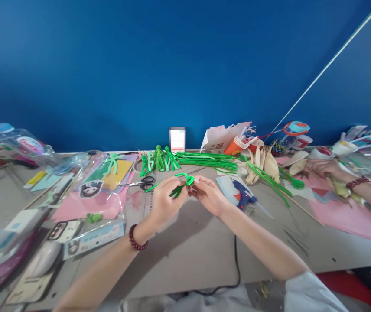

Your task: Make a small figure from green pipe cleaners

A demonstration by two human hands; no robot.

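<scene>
Both my hands meet above the middle of the table. Between them is a bundle of green pipe cleaners [190, 179], coiled at its top, with loose ends sticking out to the left. My left hand [167, 196], with a dark red bead bracelet at the wrist, is closed around the lower strands. The fingertips of my right hand [209, 193] pinch the coiled part. Behind them lie several bunched green pipe-cleaner shapes [159, 159] and a long stack of straight green pipe cleaners [205, 161]. Black-handled scissors [146, 183] lie left of my left hand.
A blue glue gun [244, 194] lies right of my right hand, its black cord [236, 260] running toward the front edge. A phone [177, 139] leans on the blue wall. At left are a plastic-wrapped pink sheet [89, 206] and a bottle [21, 141]. Another person's hand [327, 169] works at right.
</scene>
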